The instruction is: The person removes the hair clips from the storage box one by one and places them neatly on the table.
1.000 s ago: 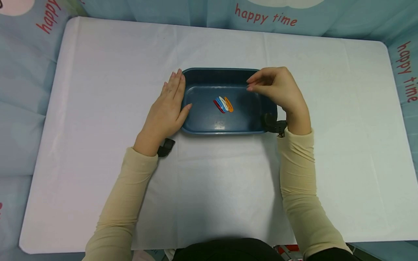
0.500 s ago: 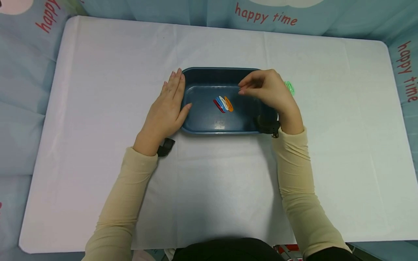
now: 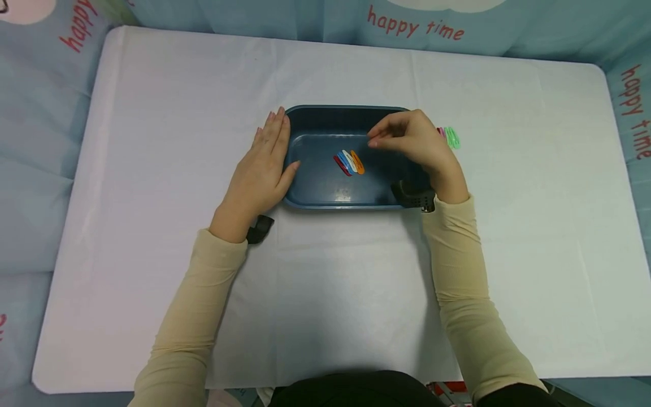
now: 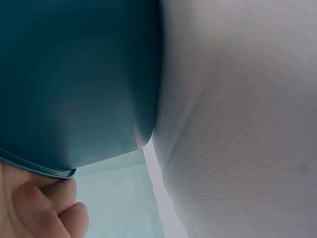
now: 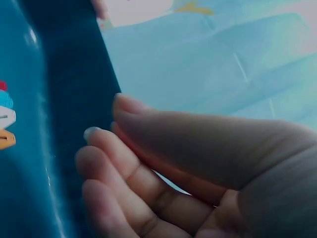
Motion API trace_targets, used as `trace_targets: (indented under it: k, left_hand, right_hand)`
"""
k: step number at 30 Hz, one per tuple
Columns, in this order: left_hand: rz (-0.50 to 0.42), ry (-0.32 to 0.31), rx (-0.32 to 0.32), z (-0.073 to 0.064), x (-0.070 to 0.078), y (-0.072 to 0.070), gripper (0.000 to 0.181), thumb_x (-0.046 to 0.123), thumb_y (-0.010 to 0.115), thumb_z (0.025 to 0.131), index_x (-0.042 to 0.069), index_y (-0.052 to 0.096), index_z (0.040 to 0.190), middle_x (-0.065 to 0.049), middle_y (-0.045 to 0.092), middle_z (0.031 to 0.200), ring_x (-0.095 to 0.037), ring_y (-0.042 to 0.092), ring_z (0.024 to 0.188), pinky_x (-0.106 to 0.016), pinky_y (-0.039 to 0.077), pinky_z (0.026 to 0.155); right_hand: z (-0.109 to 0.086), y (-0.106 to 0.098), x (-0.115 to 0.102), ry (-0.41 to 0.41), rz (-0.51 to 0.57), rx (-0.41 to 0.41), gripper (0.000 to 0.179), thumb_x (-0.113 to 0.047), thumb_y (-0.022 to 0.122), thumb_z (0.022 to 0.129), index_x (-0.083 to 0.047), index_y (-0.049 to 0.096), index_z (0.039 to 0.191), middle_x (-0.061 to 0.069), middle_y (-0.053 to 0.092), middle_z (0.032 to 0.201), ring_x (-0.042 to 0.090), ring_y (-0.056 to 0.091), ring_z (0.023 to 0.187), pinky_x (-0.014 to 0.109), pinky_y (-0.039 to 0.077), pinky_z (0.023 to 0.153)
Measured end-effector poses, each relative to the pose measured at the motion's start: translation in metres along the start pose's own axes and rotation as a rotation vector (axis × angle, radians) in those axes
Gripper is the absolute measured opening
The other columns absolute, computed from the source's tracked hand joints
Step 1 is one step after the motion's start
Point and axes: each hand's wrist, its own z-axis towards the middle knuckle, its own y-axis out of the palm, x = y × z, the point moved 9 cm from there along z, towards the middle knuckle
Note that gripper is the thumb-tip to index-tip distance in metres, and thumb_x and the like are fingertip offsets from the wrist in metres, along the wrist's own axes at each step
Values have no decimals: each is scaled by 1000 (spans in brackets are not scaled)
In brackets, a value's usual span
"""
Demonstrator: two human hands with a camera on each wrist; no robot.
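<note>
A dark blue rectangular tray (image 3: 315, 189) stands on the table. Inside it, red, blue, white and orange hair clips (image 3: 358, 162) lie side by side; their ends also show at the left edge of the right wrist view. My left hand (image 3: 261, 161) rests along the tray's left rim, fingers straight and thumb over the edge. Over the tray's right part hovers my right hand (image 3: 414, 138), fingers loosely bent toward the thumb, apart from the clips. No object shows between these fingertips in the right wrist view (image 5: 148, 163).
Green and pink hair clips (image 3: 450, 137) lie on the white-covered table (image 3: 534, 226), right of the tray and partly behind my right hand. A printed blue curtain (image 3: 335, 22) hangs around the table. A black wrist camera (image 3: 413, 196) overhangs the tray's front right corner.
My right hand has moved left and slightly down over the tray, uncovering the green and pink hair clips beyond it. The left hand, tray and clips inside have stayed in place.
</note>
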Motion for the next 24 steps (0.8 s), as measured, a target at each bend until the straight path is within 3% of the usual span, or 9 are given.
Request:
trace_targets:
  k: [9,15,24]
  left_hand:
    - [7,-2,-8,0,-1,0,68,29,40,101,-7,8,148,-18,1,156,-23,-3,144,-38,4,114]
    - [12,-2,-4,0,0,0,68,29,40,101,-8,8,147,-18,2,156,-23,-3,143,-38,5,114]
    - [14,-6,-5,0,0,0,67,30,39,101,-8,8,147,-18,1,156,-23,-2,143,-38,5,114]
  right_hand:
    - [9,6,4,-14,-7,-34,18,-4,70,85,9,68,96,6,68,85,14,62,77,22,48,70]
    - [15,16,6,-4,-84,-94,15,-2,70,83,8,69,94,5,70,83,9,61,72,20,47,67]
    - [19,25,12,38,-225,-168,12,-5,69,84,4,70,92,7,69,83,11,58,73,21,44,66]
